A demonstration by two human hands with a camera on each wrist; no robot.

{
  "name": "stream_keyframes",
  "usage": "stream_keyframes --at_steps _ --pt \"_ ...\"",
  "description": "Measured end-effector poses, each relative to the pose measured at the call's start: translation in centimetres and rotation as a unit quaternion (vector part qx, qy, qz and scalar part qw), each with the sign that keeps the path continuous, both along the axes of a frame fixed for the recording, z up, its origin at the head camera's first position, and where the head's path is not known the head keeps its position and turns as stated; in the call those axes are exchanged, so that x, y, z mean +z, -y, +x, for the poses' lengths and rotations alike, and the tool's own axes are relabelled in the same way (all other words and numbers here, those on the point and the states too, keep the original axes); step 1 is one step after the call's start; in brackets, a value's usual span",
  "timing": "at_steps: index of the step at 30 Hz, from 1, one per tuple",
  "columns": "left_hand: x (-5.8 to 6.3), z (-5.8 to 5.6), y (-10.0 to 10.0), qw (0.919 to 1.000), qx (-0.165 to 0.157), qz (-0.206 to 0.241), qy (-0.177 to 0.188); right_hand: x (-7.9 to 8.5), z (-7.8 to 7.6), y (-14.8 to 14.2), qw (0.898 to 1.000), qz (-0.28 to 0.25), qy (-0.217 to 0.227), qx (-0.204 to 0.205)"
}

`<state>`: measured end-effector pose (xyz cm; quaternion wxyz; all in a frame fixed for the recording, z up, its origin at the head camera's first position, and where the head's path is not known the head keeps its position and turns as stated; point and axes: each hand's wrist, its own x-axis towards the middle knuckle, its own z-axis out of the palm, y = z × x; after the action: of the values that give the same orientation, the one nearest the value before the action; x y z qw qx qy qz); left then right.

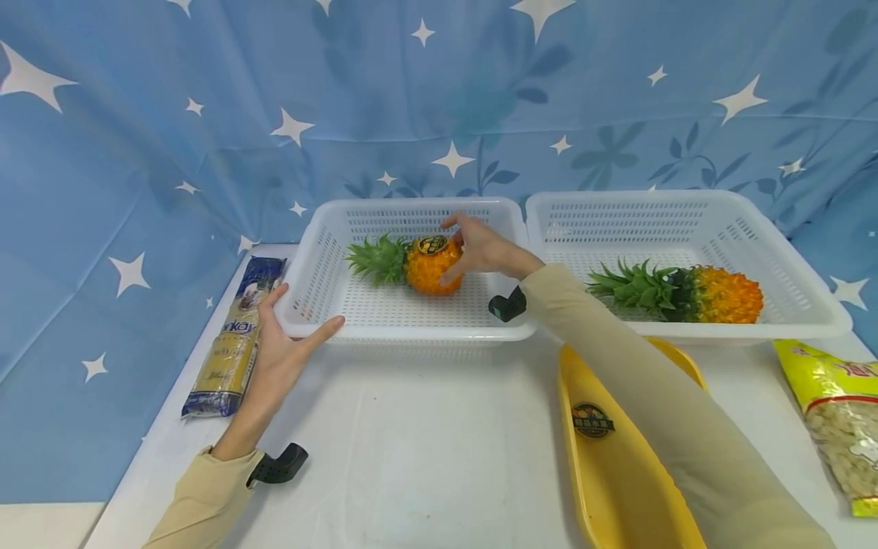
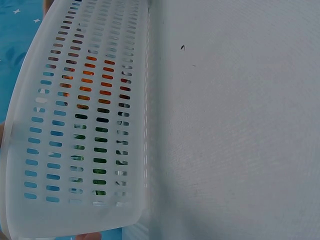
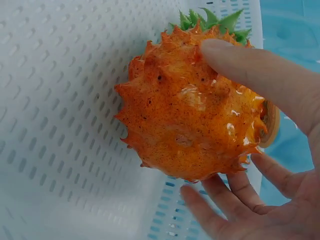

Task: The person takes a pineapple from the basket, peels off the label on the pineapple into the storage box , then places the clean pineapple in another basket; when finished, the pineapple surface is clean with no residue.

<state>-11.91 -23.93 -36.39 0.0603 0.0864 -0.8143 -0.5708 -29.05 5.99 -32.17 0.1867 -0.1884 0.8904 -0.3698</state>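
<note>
In the left white basket lies a small orange pineapple, its green crown pointing left and a round black label on its side. My right hand grips its base end. In the right wrist view the thumb rests on the spiky skin, and the other fingers reach round the far side. My left hand is spread at the basket's front left corner, thumb over the front rim and straight fingers along the left side. Through the slots of the basket wall, the left wrist view shows patches of orange and green.
A second white basket at the right holds another pineapple. A yellow boat-shaped tray lies under my right forearm. A blue and gold packet lies at the left edge, and a yellow-green bag at the right.
</note>
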Motion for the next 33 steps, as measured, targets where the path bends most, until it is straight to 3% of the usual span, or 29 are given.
stream_keyframes --at_steps 16,24,33 --pt "-0.19 -0.03 0.0 1.0 0.001 0.003 -0.003 -0.49 0.53 0.65 0.995 0.067 -0.044 0.067" --pt "-0.25 -0.16 -0.03 0.9999 -0.001 0.012 -0.006 -0.75 0.72 0.61 0.995 0.06 -0.045 0.066" --pt "-0.17 -0.2 -0.2 0.9994 0.002 0.033 -0.009 -0.88 1.0 0.97 0.996 0.015 -0.001 0.082"
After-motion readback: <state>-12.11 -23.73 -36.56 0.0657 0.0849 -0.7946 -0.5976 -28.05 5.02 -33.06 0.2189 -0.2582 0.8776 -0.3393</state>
